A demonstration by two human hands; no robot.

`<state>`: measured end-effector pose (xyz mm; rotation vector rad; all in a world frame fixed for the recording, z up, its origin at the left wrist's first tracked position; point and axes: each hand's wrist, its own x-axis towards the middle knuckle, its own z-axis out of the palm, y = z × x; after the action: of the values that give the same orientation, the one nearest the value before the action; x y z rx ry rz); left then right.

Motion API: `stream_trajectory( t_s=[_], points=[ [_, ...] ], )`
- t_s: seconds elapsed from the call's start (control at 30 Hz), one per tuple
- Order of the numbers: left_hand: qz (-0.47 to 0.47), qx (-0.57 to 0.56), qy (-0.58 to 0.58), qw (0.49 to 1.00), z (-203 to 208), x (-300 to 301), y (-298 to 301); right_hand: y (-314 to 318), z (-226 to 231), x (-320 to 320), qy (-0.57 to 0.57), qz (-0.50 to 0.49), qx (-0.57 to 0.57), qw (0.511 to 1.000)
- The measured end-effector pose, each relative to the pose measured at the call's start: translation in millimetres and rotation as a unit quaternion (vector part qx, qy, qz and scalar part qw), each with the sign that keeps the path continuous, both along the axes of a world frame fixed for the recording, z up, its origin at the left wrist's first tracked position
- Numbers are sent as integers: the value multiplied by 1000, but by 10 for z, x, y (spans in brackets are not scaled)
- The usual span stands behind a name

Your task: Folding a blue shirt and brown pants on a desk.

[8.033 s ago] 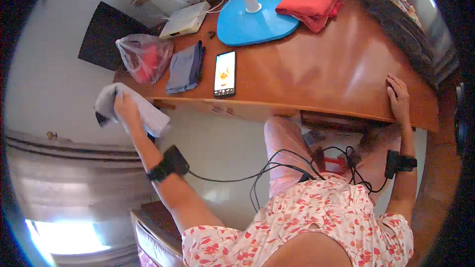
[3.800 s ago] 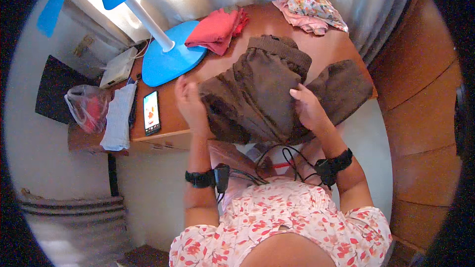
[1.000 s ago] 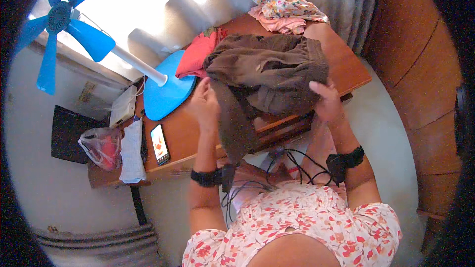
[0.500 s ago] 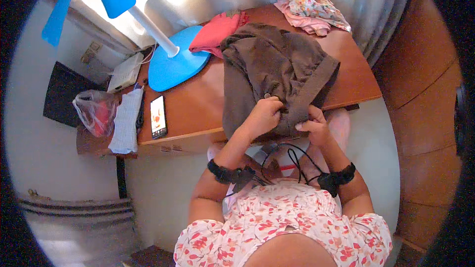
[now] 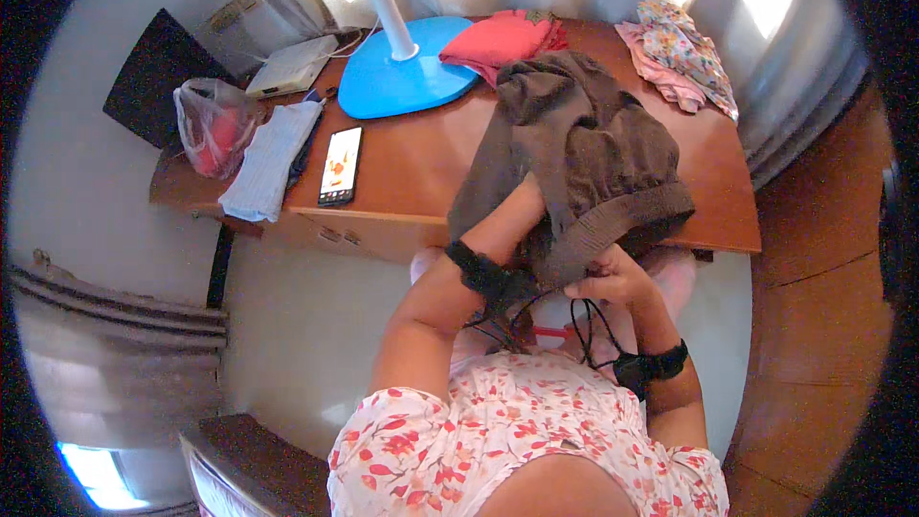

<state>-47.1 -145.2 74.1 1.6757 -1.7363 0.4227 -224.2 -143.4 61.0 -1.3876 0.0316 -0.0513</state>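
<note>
A dark brown garment [image 5: 593, 144] with a wide ribbed band, like a jacket or cardigan, lies bunched over the front edge of the desk. My left hand [image 5: 528, 199] is pushed in among its folds. The wrist shows, but the cloth covers the fingers. By the near corner of the ribbed band, my right hand [image 5: 617, 280] is closed, pinching the edge between thumb and fingers. Black cables [image 5: 589, 325] hang below the garment, between the dark bands on my forearms.
On the brown desk [image 5: 402, 172] lie a lit phone [image 5: 341, 165], a folded pale cloth [image 5: 273, 158] and a plastic bag [image 5: 215, 129]. Behind are a blue fan base [image 5: 402, 72], a red cloth [image 5: 503, 43] and a white router-like box [image 5: 292, 67]. Flowered cloth [image 5: 682, 46] sits at the far right.
My left hand has gone from gripping the garment near its button to deep under its folds. The ribbed band has swung round toward me. My view has shifted, leaving most fan blades outside it.
</note>
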Motion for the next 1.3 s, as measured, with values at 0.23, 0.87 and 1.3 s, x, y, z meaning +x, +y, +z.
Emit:
stream_trajectory(
  t_s=[0.23,0.87,1.3],
  points=[
    [29,234,73,969,183,203,308,-274,-193,25,55,-108,-24,992],
    [29,308,-86,947,-571,-105,544,-1210,-1753,-40,-1,-285,-638,715],
    [-1,102,139,985,-567,-186,525,-1326,-1761,-131,7,-278,-655,703]
  ],
)
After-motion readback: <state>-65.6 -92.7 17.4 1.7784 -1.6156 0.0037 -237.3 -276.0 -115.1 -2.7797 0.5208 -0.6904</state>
